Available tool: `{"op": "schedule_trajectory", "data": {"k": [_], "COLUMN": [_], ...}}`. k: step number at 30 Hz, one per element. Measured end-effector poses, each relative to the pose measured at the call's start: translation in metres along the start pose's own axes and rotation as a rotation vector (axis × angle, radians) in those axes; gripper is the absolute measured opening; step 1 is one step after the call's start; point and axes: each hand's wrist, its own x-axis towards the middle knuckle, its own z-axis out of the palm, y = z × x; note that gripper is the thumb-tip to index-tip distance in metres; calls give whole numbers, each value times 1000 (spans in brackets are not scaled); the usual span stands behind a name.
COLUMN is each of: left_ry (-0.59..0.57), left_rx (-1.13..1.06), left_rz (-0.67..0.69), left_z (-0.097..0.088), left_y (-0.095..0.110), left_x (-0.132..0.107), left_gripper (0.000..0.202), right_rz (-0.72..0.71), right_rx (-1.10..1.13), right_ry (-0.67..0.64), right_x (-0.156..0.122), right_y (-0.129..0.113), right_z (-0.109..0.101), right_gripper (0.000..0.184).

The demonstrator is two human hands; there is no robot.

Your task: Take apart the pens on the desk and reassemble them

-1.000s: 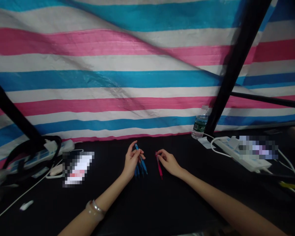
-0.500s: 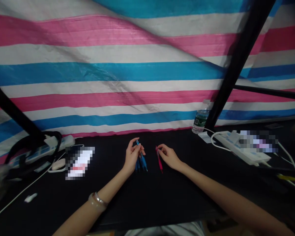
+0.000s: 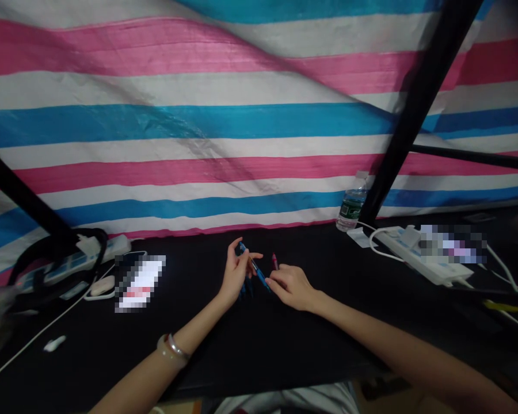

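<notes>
The right hand [image 3: 291,287] has swung in against the blue plastic pen [image 3: 256,269] clenched in the left hand [image 3: 237,273] — whether it grasps the pink pen [image 3: 275,260], I cannot tell.

blurred: pixelated patch [image 3: 138,283] | second patch [image 3: 453,244] | hidden: blue pens [image 3: 244,290] under left hand [image 3: 236,273]

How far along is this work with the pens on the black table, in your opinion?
Done: the slim red pen lies apart on the black table. In hand: the left hand holds a slim blue pen, and the right hand is at its lower end. Left: more blue pens lie below the left hand.
</notes>
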Motion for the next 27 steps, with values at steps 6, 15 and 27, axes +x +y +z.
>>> {"op": "schedule_trajectory", "data": {"k": [6,15,27], "left_ry": [-82,-147,-509], "left_rx": [13,579,1191], "left_rz": [-28,128,477], "left_z": [5,-10,-8], "left_y": [2,-11,-10], "left_x": [-4,0,-5], "left_gripper": [54,55,32], "right_rz": [60,99,188], "right_rx": [70,69,3], "right_ry": [48,195,113], "right_x": [-2,-4,-1], "right_y": [0,4,8], "right_z": [6,14,11], "right_gripper": [27,29,29]}}
